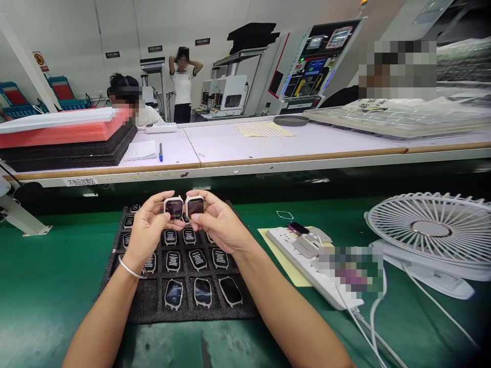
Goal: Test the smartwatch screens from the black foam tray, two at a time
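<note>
My left hand (148, 230), with a thin bangle on its wrist, is closed around a white smartwatch body (174, 207) whose screen is lit. My right hand (218, 221) is closed on a second white watch body (195, 205) with a dark screen. Both are held side by side, almost touching, above the far end of a black foam tray (153, 301). The tray lies on the green mat and holds several more watch bodies (202, 292) in rows; some rows are hidden under my hands.
To the right lie a white power strip (307, 263) with plugs and cables on a yellow sheet, and a white desk fan (429, 230). Behind runs a white bench with foam sheets (65, 138), papers and a pen (160, 152). People and machines are further back.
</note>
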The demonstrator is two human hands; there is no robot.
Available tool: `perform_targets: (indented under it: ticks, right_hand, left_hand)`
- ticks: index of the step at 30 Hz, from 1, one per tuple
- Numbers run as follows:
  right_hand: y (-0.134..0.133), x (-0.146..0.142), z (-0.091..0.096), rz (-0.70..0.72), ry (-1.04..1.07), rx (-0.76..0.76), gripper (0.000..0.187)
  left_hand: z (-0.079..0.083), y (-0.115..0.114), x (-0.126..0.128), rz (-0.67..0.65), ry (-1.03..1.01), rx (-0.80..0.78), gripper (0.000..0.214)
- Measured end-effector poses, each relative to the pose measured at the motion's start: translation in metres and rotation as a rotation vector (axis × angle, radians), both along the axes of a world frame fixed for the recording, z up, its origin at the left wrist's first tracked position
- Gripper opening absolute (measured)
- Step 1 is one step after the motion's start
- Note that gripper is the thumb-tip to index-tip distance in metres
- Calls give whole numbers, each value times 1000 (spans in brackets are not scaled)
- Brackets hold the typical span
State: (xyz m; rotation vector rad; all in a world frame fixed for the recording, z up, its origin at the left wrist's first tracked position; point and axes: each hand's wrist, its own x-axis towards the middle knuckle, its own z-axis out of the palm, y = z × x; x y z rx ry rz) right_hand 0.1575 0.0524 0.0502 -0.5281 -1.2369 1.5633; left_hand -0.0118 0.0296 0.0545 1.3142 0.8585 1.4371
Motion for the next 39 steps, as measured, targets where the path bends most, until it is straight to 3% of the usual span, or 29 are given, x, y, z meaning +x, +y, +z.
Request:
perform_targets:
  ticks: [7, 11, 14, 20, 25, 32, 39]
  right_hand:
    - [5, -1, -8, 26, 49, -32, 36]
    - [15, -3, -4, 28, 93, -50, 34]
    - [29, -5, 18, 25, 74, 28, 32]
    - [53, -3, 90, 45, 49, 262, 26]
    - [60, 6, 131, 72, 25, 391, 36]
    - [57, 18, 152, 57, -26, 522, 52]
    - [46, 24, 152, 38, -40, 543, 53]
  left_hand:
    - [-1, 1, -1, -4, -19, -20, 43]
    - [7, 6, -1, -16, -95, -78, 47]
    - [28, 16, -1, -24, -133, -51, 50]
    - [88, 40, 0, -32, -95, 187, 57]
    - [125, 48, 6, 1, -17, 335, 60]
    - [147, 52, 13, 29, 14, 421, 64]
    - [147, 46, 20, 49, 18, 485, 62]
